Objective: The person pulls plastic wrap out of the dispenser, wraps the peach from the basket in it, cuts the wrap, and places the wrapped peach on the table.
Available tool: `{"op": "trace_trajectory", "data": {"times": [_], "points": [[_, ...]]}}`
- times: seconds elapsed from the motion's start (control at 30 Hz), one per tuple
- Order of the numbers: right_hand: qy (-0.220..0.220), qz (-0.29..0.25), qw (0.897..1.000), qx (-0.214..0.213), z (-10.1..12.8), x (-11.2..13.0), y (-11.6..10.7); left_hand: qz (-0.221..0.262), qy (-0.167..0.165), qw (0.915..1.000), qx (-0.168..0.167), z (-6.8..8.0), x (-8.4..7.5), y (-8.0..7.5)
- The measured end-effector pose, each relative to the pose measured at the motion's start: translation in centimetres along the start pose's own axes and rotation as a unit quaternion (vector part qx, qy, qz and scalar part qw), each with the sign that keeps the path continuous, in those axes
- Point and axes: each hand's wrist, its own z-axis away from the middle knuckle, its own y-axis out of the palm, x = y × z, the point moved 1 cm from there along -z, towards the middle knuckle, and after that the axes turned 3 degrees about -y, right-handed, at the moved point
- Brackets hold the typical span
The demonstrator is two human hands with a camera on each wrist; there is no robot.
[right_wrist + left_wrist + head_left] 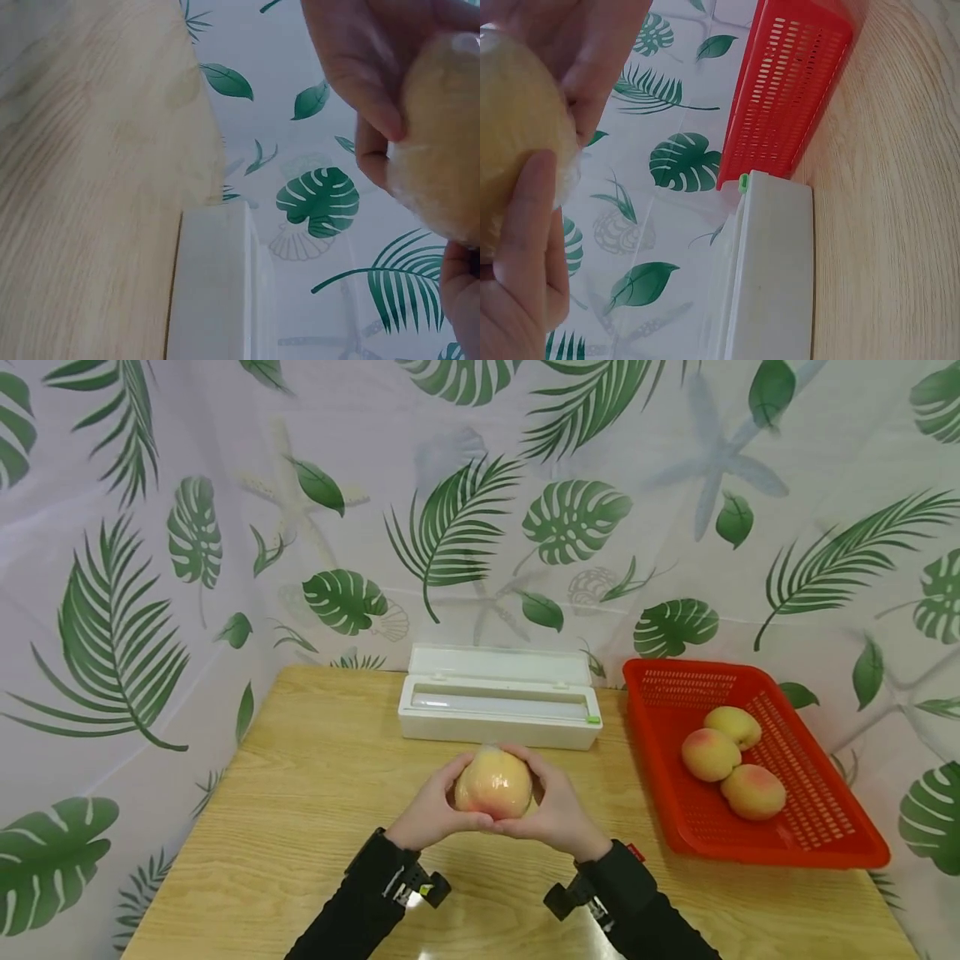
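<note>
Between both hands, above the wooden table, is a peach (493, 785) wrapped in shiny clear plastic film. My left hand (438, 806) grips its left side, thumb along the near face. On the other side my right hand (553, 806) grips it likewise, and the two thumbs meet below the fruit. In the left wrist view the wrapped peach (517, 135) shows film bunched at its edge. The right wrist view also has the peach (442, 142), with fingers against it. Beyond the hands stands a white cling film box (498, 729) with its lid raised and a roll inside.
A red plastic basket (652, 777) at the right holds several things: peaches (711, 754) lying together on its floor. The wooden table (315, 760) meets a leaf-patterned curtain (480, 568) at the back and left. Black wrist-camera straps sit on both forearms.
</note>
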Motion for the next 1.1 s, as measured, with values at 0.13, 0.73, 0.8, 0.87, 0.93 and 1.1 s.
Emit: {"op": "trace_trajectory", "data": {"times": [0.13,0.73,0.8,0.87,0.93,1.1], "points": [[0.036,-0.092,0.995,-0.03,0.7,-1.1,0.4,-0.03,0.006,0.9994,-0.015,-0.4,0.1,0.6],[0.01,-0.029,0.998,-0.047,1.3,-1.7,1.6,-0.108,0.093,0.9808,-0.132,-0.8,0.1,1.4],[0.002,0.02,0.999,-0.043,1.2,-1.7,1.6,-0.114,0.083,0.9799,-0.141,-0.6,-0.4,1.6],[-0.008,0.068,0.997,-0.041,1.1,-1.7,1.6,-0.116,0.073,0.9798,-0.146,-0.2,-1.3,1.8],[-0.017,0.122,0.992,-0.043,1.0,-1.8,1.4,-0.119,0.06,0.9797,-0.15,0.0,-2.0,1.9],[-0.029,0.194,0.981,-0.009,0.6,-1.7,1.1,-0.108,0.033,0.9825,-0.148,-0.1,-2.3,1.5]]}}
